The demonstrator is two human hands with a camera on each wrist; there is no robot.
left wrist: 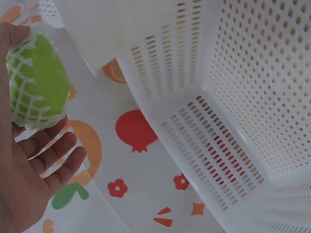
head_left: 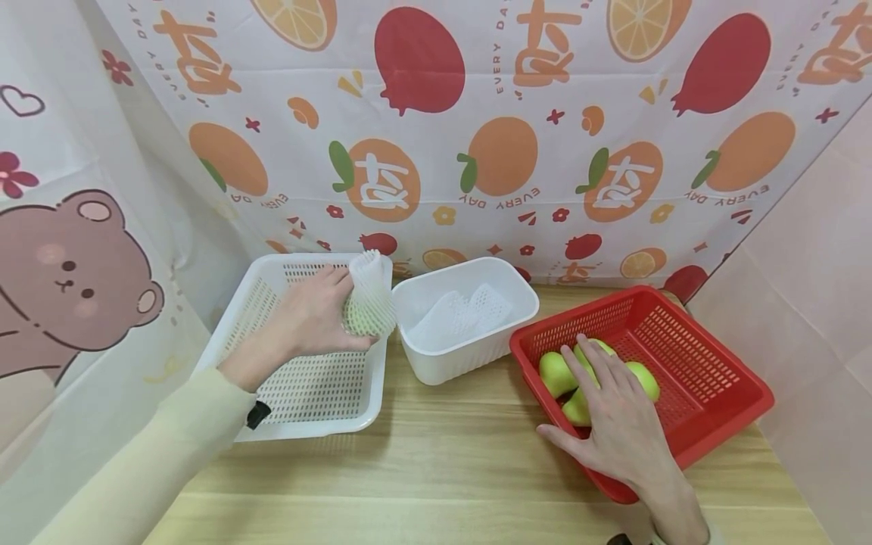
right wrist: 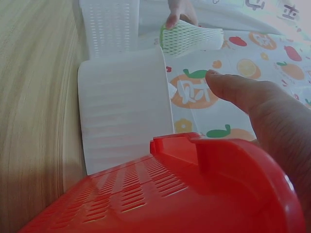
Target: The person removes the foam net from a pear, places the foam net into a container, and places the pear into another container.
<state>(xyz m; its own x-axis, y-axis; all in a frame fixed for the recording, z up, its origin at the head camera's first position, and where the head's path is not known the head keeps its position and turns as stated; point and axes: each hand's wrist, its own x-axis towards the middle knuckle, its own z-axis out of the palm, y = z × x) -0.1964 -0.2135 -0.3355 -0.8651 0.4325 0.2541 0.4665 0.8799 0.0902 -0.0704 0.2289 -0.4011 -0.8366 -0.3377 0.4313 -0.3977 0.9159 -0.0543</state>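
Observation:
My left hand (head_left: 309,312) grips a green pear (left wrist: 51,73) wrapped in a white foam net sleeve (head_left: 370,291), above the right side of the white perforated basket (head_left: 373,393). The sleeve's loose end stands up past the fingers. Over the red basket (head_left: 739,393), my right hand (head_left: 623,424) reaches with fingers spread and fairly straight, the thumb out past the near-left rim. Several bare green pears (head_left: 557,375) lie below its fingers, partly covered by them.
Between the two baskets stands a white plastic bin (head_left: 443,363) with white foam net sleeves (head_left: 453,314) inside. All three containers sit on a wood-grain table (head_left: 436,469). A fruit-print cloth (head_left: 436,166) hangs close behind them, and a bear-print cloth (head_left: 75,280) hangs at the left.

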